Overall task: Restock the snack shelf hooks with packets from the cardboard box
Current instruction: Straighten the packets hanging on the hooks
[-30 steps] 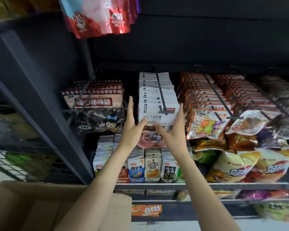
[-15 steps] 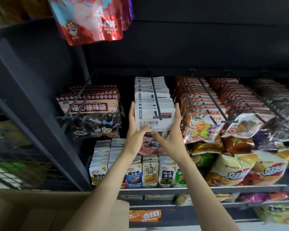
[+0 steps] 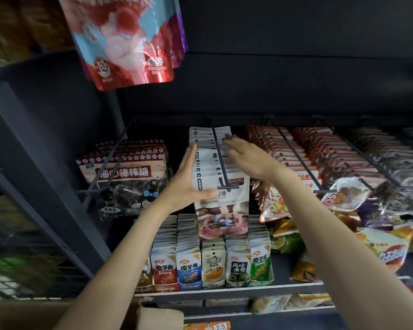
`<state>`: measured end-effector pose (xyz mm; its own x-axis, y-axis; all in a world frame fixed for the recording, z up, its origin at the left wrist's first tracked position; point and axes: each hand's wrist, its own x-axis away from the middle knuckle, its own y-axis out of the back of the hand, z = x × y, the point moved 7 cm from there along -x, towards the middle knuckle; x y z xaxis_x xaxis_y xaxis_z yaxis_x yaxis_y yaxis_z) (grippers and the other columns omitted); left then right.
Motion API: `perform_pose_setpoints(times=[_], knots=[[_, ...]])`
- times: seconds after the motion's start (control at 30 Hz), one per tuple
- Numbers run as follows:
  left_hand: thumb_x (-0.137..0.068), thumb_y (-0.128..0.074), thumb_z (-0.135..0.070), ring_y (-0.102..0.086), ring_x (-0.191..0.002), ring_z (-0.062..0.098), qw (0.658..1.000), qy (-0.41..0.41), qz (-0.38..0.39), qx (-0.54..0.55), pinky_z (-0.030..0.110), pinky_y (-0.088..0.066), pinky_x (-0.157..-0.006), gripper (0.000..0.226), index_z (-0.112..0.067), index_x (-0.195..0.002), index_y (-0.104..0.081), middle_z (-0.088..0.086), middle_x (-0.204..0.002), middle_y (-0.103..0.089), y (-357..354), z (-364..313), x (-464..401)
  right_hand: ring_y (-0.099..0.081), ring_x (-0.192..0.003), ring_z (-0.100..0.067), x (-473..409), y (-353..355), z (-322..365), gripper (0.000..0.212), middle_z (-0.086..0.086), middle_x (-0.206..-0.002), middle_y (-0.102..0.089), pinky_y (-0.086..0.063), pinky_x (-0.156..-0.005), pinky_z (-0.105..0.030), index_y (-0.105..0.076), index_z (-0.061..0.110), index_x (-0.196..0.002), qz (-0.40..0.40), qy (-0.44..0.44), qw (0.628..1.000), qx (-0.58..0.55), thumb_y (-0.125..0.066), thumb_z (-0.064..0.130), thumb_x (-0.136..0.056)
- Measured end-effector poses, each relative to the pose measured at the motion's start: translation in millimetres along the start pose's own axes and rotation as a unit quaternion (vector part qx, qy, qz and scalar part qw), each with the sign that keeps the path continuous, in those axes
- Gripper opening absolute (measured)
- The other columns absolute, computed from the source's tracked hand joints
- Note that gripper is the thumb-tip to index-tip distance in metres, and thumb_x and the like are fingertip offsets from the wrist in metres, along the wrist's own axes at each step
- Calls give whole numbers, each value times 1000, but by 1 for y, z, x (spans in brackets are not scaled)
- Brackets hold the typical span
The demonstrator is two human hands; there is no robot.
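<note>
A row of white candy packets (image 3: 222, 194) hangs on a black shelf hook (image 3: 221, 160) in the middle of the shelf. My left hand (image 3: 185, 184) lies flat against the left side of the row, fingers straight, thumb on the front packet. My right hand (image 3: 246, 156) reaches over the top right of the row with straight fingers touching the packet tops. Neither hand holds a packet. The cardboard box (image 3: 153, 315) shows at the bottom left, below my left forearm.
Lollipop bags (image 3: 122, 177) hang on the left hook. Orange snack packets (image 3: 284, 158) and further rows fill hooks to the right. Small packets (image 3: 212, 265) stand on the shelf below. A red pouch (image 3: 129, 44) hangs overhead. A dark shelf post (image 3: 41, 186) slants at left.
Both hands have moved from the front packet's lower edge up along the row. The left now presses its side and the right has reached farther back over the top.
</note>
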<state>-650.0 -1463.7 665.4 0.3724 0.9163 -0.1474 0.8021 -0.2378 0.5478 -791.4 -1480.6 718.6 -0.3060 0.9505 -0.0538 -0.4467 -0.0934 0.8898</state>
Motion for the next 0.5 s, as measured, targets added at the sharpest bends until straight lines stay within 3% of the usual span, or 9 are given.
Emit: perform_pose_setpoints(times=[0.1, 0.33, 0.43, 0.5], knots=[[-74, -80, -30, 6, -139, -5, 999, -4, -20, -32, 24, -2, -115, 118, -25, -152, 9, -12, -158, 14, 0, 0, 1, -7, -148, -23, -3, -9, -1, 46, -13, -160, -13, -3, -113, -21, -21, 2, -149, 52, 4, 998, 33, -28, 12, -105], [-76, -76, -37, -12, -132, -8, 998, -10, -56, -31, 16, -13, -107, 108, -24, -152, -1, -14, -156, -5, 8, -2, 10, -7, -148, -21, 8, -13, -1, 46, -11, -160, -13, 0, -112, -18, -23, 2, -149, 57, 24, 997, 48, -29, 14, -105], [-76, -58, -67, -14, -141, 2, 997, 23, -45, 50, 29, -17, -114, 98, -35, -151, -2, -18, -155, -6, 11, -2, 12, -17, -146, -16, 7, -4, 0, 44, -5, -157, -25, -9, -111, -18, -34, 9, -147, 14, 26, 998, 56, -30, 22, -105], [-84, -40, -72, -12, -139, -1, 995, 38, -61, 75, 34, -14, -115, 81, -38, -150, -7, -17, -156, -7, 18, -3, 8, -38, -137, -21, -1, 8, -3, 40, -7, -148, -44, -25, -112, -27, -46, 11, -141, -44, 14, 998, 52, -34, 21, -104]])
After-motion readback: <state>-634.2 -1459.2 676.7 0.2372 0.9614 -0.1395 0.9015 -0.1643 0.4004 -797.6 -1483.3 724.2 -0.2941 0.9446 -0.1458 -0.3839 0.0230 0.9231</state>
